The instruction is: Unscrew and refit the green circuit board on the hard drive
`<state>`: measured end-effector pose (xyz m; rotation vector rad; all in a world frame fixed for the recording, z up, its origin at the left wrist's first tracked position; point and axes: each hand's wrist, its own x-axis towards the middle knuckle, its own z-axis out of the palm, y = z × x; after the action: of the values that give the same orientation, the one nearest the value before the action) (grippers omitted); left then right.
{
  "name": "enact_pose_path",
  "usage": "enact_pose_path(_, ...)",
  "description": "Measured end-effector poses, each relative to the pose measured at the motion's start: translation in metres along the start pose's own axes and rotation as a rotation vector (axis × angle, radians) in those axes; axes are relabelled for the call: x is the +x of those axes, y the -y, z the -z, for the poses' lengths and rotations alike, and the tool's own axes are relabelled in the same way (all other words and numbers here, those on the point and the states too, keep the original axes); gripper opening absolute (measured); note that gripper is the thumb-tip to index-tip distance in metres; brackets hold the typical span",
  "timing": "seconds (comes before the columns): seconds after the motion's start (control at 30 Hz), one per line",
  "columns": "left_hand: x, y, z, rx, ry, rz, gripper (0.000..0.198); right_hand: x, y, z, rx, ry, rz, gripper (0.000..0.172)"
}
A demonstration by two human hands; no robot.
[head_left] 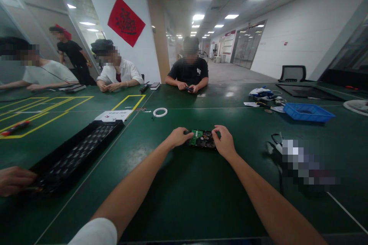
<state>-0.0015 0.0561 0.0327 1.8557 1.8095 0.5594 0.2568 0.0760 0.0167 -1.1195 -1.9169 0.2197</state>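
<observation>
A black hard drive with a green circuit board on its left part lies in front of me, at or just above the green table. My left hand grips its left end, the thumb over the top and the other fingers mostly hidden. At the opposite end, my right hand is closed with thumb and forefinger bent together at the upper right corner. Whether a small part sits in that pinch cannot be made out.
Left is a long black tray with rows of small parts, another person's hand at its near end. A white tape ring lies ahead. On the right are a blue basket and cables. A person sits opposite.
</observation>
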Motion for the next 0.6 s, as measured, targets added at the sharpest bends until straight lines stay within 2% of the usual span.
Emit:
enact_pose_path(0.13,0.0,-0.005,-0.003,0.041,-0.021,0.004,0.058,0.0,-0.01,-0.005,0.043,0.07,-0.077,0.018)
enact_pose_path(0.3,-0.001,-0.007,-0.004,0.084,-0.013,0.021,0.067,0.0,-0.012,-0.007,0.096,0.185,-0.141,0.017)
enact_pose_path(0.6,-0.004,-0.007,-0.002,0.075,-0.038,0.005,0.052,0.003,-0.008,0.003,-0.086,0.159,-0.251,0.014)
